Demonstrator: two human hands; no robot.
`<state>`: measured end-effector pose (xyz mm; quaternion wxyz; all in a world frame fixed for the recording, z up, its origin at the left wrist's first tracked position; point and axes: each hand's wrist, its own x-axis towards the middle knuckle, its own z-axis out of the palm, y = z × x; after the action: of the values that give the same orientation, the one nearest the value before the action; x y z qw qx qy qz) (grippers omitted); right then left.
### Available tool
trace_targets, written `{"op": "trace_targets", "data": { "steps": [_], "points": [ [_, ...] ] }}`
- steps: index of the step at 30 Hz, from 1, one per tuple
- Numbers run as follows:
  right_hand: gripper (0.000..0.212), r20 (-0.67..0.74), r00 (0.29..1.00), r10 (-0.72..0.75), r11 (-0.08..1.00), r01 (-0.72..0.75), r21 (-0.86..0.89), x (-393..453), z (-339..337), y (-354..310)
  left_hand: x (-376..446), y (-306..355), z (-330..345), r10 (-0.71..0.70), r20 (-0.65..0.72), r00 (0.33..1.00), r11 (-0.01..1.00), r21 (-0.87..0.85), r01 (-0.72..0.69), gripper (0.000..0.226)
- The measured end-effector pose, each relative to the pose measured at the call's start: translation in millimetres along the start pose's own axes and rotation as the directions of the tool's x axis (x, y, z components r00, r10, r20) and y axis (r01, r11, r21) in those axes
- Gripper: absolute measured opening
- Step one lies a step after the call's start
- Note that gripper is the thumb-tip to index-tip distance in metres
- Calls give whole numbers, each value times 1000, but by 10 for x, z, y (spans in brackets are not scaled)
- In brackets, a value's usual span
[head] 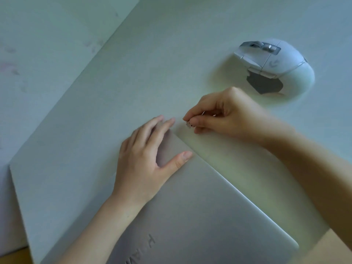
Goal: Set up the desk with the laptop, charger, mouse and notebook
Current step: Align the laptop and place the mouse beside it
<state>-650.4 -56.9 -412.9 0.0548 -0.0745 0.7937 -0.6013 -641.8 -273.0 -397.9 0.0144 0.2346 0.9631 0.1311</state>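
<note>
Pale desk (95, 130), closed laptop (209, 216), mouse (276, 65)

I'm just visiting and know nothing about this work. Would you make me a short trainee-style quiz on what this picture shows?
1. True or false: the laptop lid is closed.
2. Which hand pinches the small plug-like item? A) left hand B) right hand C) neither
3. Fill in: the white mouse lies on the desk beyond the ____ hand.

Key
1. True; the left hand rests flat on the lid near its corner.
2. B; the item is too small and blurred to identify.
3. right; the mouse lies apart from both hands.
</note>
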Motion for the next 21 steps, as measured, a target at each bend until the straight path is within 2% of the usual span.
{"op": "trace_targets", "data": {
  "steps": [7, 11, 15, 21],
  "points": [
    [5, -30, 994, 104, 989, -100, 110, -19, 70, -63, 54, 22, 7, 2, -36, 999, 999, -42, -4, 56],
    [2, -58, 990, 130, 986, -123, 116, -53, 175, -74, 145, 57, -20, -84, -63, 995, 960, -273, 64, 42],
    [3, -112, 982, 150, 975, -128, 184, -131, 269, -107, 185, 73, -33, -174, -84, 981, 832, -545, 101, 49],
    [3, -123, 976, 181, 953, -143, 268, -151, 241, -129, 231, 168, -71, -163, -114, 980, 819, -570, 70, 43]
  ]
}}
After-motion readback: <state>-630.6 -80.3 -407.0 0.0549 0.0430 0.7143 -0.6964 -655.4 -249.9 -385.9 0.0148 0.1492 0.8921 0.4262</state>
